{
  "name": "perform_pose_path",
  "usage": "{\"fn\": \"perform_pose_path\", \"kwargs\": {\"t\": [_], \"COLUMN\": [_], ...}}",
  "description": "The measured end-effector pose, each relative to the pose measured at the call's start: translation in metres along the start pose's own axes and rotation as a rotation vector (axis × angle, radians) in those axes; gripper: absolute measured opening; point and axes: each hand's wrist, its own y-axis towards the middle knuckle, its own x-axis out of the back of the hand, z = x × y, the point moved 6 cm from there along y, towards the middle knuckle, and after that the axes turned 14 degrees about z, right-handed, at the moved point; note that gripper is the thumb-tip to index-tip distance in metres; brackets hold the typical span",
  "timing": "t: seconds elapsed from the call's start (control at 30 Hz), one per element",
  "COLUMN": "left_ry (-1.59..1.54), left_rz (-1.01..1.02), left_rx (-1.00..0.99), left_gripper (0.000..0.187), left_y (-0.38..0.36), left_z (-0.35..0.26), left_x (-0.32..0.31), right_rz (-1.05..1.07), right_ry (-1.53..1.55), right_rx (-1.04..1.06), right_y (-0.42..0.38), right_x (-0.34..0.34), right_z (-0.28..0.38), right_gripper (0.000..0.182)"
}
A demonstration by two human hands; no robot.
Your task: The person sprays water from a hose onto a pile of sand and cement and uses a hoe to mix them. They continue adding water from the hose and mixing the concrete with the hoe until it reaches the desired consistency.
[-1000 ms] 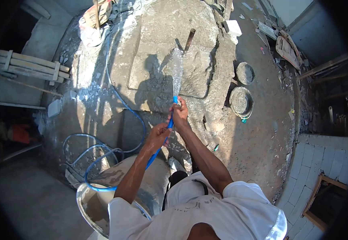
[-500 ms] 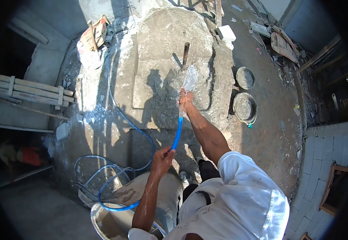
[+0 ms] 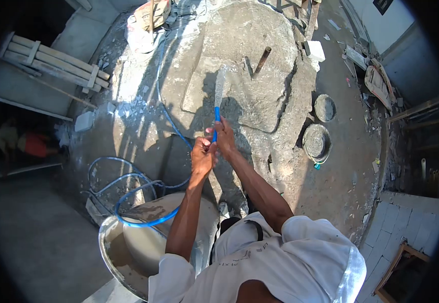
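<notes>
Both hands are close together on a blue hose near the middle of the view. My right hand is wrapped round it just below its open end. Just below and to the left, my left hand has its fingers closed on the hose too. Water streams from the hose end toward a rough grey concrete slab. A rusty metal pipe sticks up from the slab, to the right of the water.
Below left stands a large barrel, with hose coils beside it. Two cement-filled buckets are at right. A white block, a sack and stacked boards lie around. Another person is in shadow at far left.
My right hand has moved left and down from the spray onto the hose, beside my left hand. My left hand has risen. The water now forms a narrower stream, and the view has shifted.
</notes>
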Motion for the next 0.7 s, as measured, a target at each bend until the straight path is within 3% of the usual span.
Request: {"fn": "perform_pose_path", "kwargs": {"t": [0.2,0.27,0.33,0.4,0.5,0.7], "left_ry": [0.046,0.38,0.387,0.745,0.644,0.633], "left_rz": [0.007,-0.043,-0.025,-0.196,-0.284,-0.434], "left_rx": [-0.12,-0.263,-0.238,-0.468,-0.399,-0.446], "left_gripper": [0.02,0.03,0.038,0.037,0.035,0.028], "left_y": [-0.045,-0.09,-0.135,-0.185,-0.245,-0.311], "left_z": [-0.019,-0.037,-0.031,-0.041,-0.042,-0.026], "left_x": [0.018,0.022,0.03,0.039,0.06,0.064], "right_rz": [-0.066,-0.074,-0.104,-0.12,-0.143,-0.142], "right_ry": [0.181,0.23,0.234,0.201,0.139,0.06], "right_rx": [0.256,0.298,0.321,0.356,0.393,0.429], "right_y": [-0.014,-0.021,-0.03,-0.039,-0.052,-0.07], "right_x": [-0.023,-0.021,-0.02,-0.017,-0.013,-0.009], "right_z": [0.026,0.035,0.052,0.071,0.089,0.111], "right_gripper": [0.05,0.049,0.047,0.047,0.047,0.048]}}
